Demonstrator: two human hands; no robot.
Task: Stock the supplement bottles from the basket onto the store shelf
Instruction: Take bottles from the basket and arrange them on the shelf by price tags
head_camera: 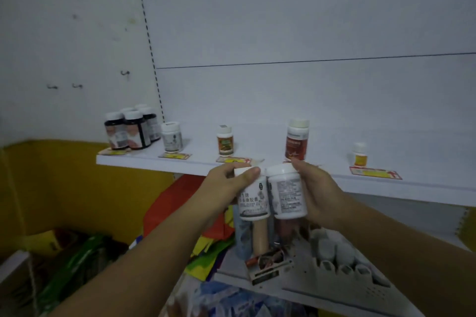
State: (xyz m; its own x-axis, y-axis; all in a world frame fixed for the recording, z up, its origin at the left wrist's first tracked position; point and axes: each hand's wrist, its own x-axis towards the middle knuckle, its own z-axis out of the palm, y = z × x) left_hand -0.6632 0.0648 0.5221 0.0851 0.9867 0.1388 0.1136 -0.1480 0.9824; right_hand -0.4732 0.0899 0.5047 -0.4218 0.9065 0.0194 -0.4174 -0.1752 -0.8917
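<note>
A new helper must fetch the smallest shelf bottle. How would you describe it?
On the white shelf, follow the front row to its right end, past the tall red-labelled bottle. The small bottle stands alone there: white cap, yellow label, shortest of all.

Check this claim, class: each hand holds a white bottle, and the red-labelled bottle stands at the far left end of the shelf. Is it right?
No: the red-labelled bottle stands further right, just beyond the right hand; dark bottles take the far left end of the shelf. The head view shows this.
</note>
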